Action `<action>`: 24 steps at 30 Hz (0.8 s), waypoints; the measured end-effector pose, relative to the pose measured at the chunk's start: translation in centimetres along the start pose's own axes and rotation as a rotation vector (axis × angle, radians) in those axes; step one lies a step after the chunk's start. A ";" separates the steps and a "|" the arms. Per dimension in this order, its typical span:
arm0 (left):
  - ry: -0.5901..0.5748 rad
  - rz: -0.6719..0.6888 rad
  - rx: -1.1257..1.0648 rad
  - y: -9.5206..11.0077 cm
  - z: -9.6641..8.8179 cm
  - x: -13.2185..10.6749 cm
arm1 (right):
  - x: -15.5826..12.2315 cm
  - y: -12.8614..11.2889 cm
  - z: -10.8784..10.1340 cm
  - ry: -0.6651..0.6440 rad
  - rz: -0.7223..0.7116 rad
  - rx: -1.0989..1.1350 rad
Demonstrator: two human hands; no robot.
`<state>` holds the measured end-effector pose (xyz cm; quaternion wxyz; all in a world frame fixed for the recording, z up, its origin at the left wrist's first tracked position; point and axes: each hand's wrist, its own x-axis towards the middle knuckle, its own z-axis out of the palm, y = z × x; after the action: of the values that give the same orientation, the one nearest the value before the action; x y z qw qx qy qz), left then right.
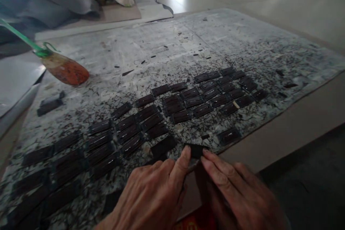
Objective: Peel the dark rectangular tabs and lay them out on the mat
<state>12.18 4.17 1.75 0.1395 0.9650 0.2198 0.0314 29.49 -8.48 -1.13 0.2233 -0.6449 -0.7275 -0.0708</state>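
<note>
Head view, one entry. Left hand (153, 190) and right hand (239, 190): both are lying palm-down at the near edge of the desk (296, 129), fingertips meeting and pinching a small dark piece (194, 150) between them. The piece is sitting at the near rim of the speckled mat (167, 43).

Rows of dark strips (172, 109): lying flat across the mat just beyond the fingers, with a lone strip (228, 136) off to the right.

Orange-stained brush (64, 71), green handle: resting far left, well apart.

Handling note, as judgement: even fingertip pressure on both ends is probably serving best, holding the piece flat and square to the nearest strips.
</note>
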 end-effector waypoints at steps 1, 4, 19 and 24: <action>0.005 0.023 0.006 0.0 0.0 0.0 | 0.1 -0.1 0.0 0.014 0.019 0.019; -0.013 0.069 0.017 -0.1 0.0 0.0 | 0.7 -0.2 -0.1 0.080 0.067 0.076; -0.023 0.029 -0.010 -0.1 -0.2 0.1 | 1.3 -0.1 0.4 0.075 0.040 0.058; -0.074 0.026 -0.006 -0.2 -0.3 0.2 | -0.1 1.0 -0.2 0.081 0.028 0.066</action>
<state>12.31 4.48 1.94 0.1502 0.9678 0.2018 -0.0018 30.46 -8.48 -1.18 0.2746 -0.6438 -0.7108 -0.0696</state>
